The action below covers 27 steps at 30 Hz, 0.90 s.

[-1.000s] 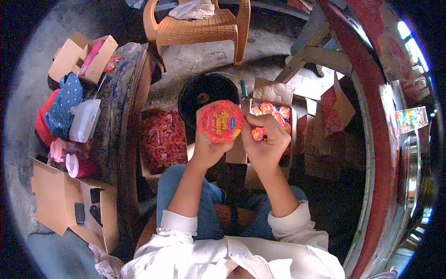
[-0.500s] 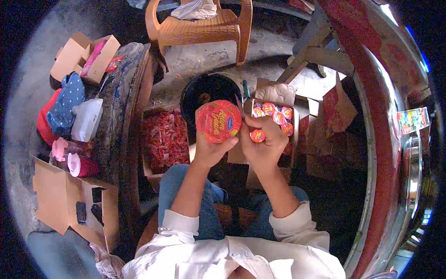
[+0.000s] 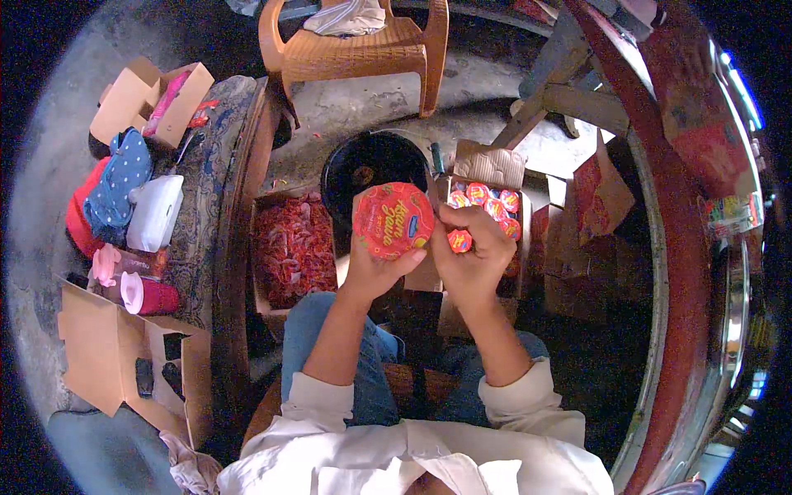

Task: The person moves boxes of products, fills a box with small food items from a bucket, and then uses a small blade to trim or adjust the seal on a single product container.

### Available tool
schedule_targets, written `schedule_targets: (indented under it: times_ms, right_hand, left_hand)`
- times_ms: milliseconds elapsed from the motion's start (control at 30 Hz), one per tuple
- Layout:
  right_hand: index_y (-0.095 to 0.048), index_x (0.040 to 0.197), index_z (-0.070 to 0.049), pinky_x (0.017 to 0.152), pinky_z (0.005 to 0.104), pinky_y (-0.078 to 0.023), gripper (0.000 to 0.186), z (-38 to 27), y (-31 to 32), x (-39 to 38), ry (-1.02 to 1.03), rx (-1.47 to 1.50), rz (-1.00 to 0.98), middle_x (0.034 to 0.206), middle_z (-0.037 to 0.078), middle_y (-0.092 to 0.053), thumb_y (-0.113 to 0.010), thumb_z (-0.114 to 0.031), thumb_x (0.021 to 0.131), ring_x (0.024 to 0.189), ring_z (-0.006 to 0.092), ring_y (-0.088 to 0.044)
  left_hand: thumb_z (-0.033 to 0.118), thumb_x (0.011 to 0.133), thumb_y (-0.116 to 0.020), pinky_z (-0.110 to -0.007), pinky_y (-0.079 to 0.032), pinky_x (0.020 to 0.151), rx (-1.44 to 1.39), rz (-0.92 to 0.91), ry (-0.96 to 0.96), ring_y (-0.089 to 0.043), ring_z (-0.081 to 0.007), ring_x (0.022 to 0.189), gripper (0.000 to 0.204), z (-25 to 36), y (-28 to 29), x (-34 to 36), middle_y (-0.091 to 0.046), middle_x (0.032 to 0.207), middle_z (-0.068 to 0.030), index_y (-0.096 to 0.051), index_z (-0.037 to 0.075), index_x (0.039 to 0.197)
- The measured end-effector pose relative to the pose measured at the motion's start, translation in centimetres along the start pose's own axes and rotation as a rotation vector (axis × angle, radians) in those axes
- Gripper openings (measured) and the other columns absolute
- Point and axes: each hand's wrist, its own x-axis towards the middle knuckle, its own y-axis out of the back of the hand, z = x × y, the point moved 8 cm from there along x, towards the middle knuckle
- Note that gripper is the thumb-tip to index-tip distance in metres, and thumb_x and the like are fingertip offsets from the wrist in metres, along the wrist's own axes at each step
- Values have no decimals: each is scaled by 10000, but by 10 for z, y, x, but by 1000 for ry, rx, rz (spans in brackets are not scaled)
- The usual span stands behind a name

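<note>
My left hand [image 3: 373,276] is wrapped round a round tub with a red printed lid [image 3: 393,221], its top tilted up toward me. The thumb presses on the lid's near right edge. Close against the tub's right side, my right hand [image 3: 473,247] is closed, with a thin grey blade-like tool [image 3: 438,188] rising from its fingers. The fingers hide most of that tool, so its kind is unclear. Below the hands is a black bucket [image 3: 334,177] with a small brown thing inside. Beyond my right hand, several small red-and-white round packs [image 3: 496,208] lie in a cardboard box [image 3: 536,194].
A carton of red wrapped pieces [image 3: 293,247] stands left of the bucket. On the patterned bench [image 3: 206,173] are a clear container [image 3: 154,213], a pink cup [image 3: 148,294] and open cartons. An orange plastic chair [image 3: 355,62] stands ahead; a wooden leg frame [image 3: 577,107] is at right.
The tub has shifted slightly right and down, and its lid has turned a little. My right hand has moved only slightly. Blurred shapes at the far right edge have changed.
</note>
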Motion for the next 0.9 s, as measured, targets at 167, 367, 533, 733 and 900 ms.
schedule_targets:
  times_ms: [167,367,533,733,900]
  right_hand:
    - [-600,772,-22,567,280,-469,192,3,1,2,-53,24,-56,696,113,-595,-636,50,599,635,228,-601]
    - [-583,729,-3,550,265,-463,131,0,0,6,-101,57,-44,689,111,-598,-632,50,618,625,201,-602]
    - [-569,694,-1,529,255,-454,107,-4,1,4,-80,66,-15,664,103,-596,-636,40,622,588,189,-595]
    - [-576,698,-5,515,253,-447,112,-7,-1,1,-91,74,-49,647,99,-584,-642,39,618,570,182,-587]
    - [-591,731,-5,491,258,-433,138,-9,-2,2,-45,58,-32,624,100,-559,-633,54,613,531,180,-557]
  left_hand:
    - [140,563,-738,-313,-350,907,-34,-43,50,-424,-162,1050,774,-3,-4,-1,-412,1099,-60,-272,49,1175]
    - [160,632,-688,-333,-353,920,-9,-36,-28,-440,-187,1068,690,-2,2,0,-437,1150,-80,-310,48,1198]
    - [157,725,-603,-328,-350,924,-60,-53,-18,-456,-186,1064,498,5,1,2,-489,1130,-86,-398,42,1164]
    - [191,709,-618,-312,-331,933,64,10,-29,-448,-183,1079,494,1,10,1,-494,1132,-76,-435,34,1140]
    - [230,654,-666,-320,-321,941,157,-19,-11,-437,-190,1087,620,-7,13,0,-475,1154,-81,-393,25,1172]
